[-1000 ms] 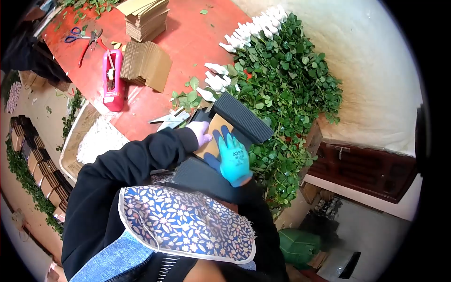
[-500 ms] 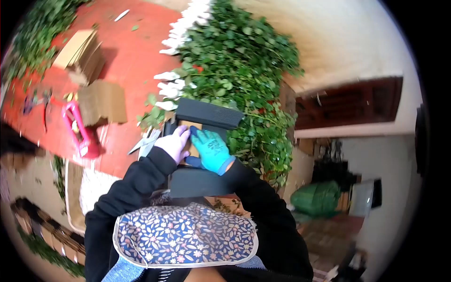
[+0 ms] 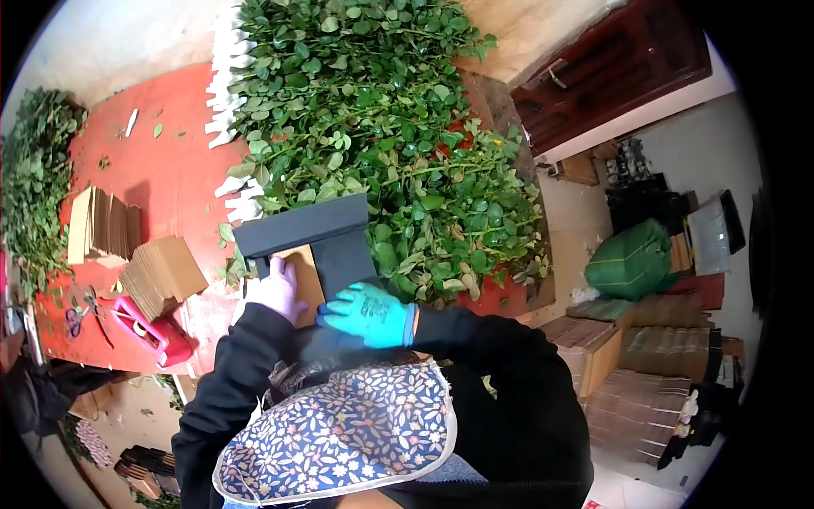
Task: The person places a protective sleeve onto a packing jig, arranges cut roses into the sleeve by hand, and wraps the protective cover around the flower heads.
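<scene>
On the black cardboard, the brown card looks light and stiff, best held by its edges; my left hand touches it, right hand beside; whether either grips, I cannot tell.

Left hand: plain lilac glove. Right hand: turquoise glove with dark blue fingertips, dark printed marking on the back, blue-edged cuff. Sleeves: black, long, creased. Apron: dark blue, whitish leaf-and-flower print, pinkish accents, pale edge binding. Blue denim fabric shows beside the apron's lower edge.
</scene>
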Motion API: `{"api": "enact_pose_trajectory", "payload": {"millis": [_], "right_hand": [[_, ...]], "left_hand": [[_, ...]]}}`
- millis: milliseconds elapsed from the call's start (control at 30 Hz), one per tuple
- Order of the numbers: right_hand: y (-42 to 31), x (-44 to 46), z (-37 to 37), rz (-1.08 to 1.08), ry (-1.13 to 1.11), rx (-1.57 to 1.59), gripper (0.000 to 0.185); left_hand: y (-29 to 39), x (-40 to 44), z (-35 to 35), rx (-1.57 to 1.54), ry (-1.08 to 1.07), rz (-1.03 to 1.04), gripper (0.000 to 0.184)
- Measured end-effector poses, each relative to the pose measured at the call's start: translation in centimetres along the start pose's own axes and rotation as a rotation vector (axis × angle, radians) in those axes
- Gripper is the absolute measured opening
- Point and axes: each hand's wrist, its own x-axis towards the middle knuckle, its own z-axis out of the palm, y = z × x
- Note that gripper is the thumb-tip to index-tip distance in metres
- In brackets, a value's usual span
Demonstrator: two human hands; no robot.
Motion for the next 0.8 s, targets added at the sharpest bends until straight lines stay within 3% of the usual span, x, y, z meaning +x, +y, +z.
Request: {"api": "enact_pose_trajectory", "payload": {"millis": [67,100,133,200,233,267,300,333,367,400,467,533,600,667,800], "right_hand": [[0.8,0.2,-3.0,-0.077,-0.097,0.142,0.050],[2.4,0.6,-5.1,-0.052,-0.194,0.397,0.050],[5.5,0.0,-3.1,-0.123,0.161,0.598,0.047],[8.3,2.0,-12.1,0.101,0.191,0.050,0.033],[10.8,3.1,-14.2,0.181,0.194,0.120,0.030],[13.3,3.6,-13.9,0.150,0.357,0.120,0.030],[16.6,3.6,-12.7,0.166,0.268,0.052,0.033],[19.3,3.9,-10.3,0.259,0.036,-0.125,0.041],[20.9,4.4,-7.6,0.351,-0.190,-0.195,0.040],[21.4,4.6,-6.3,0.303,-0.384,-0.300,0.033],[21.2,5.7,-4.4,0.303,-0.426,-0.496,0.026],[20.8,6.6,-6.5,0.334,-0.493,-0.436,0.020],[21.3,6.0,-9.0,0.318,-0.350,-0.329,0.018],[22.0,5.1,-10.2,0.337,-0.052,-0.241,0.020],[22.7,4.6,-10.7,0.337,-0.052,-0.238,0.019]], "left_hand": [[0.8,-0.5,-1.4,-0.060,-0.075,-0.043,0.081],[0.2,-0.5,0.1,-0.094,0.041,-0.011,0.078],[0.7,-0.4,-0.1,-0.101,0.018,-0.060,0.080],[0.8,-0.7,0.5,-0.072,0.052,-0.054,0.081],[1.2,-0.8,0.2,-0.052,0.054,-0.088,0.082],[1.4,-2.1,-0.8,-0.041,0.090,-0.061,0.082],[1.5,-2.0,-0.7,-0.025,0.100,-0.058,0.082],[1.6,-2.0,-0.6,-0.010,0.111,-0.056,0.082],[1.6,-2.1,-0.6,-0.060,0.079,-0.090,0.082],[1.7,-2.1,-0.6,-0.069,0.070,-0.112,0.082],[2.1,-2.1,-1.2,-0.054,0.035,-0.150,0.082],[2.3,-3.3,-2.0,-0.083,0.074,-0.140,0.081],[2.1,-3.5,-1.7,-0.098,0.125,-0.120,0.079],[1.9,-3.7,-1.6,-0.170,0.160,-0.116,0.072],[2.4,-4.7,-2.4,-0.156,0.137,-0.122,0.062]]}}
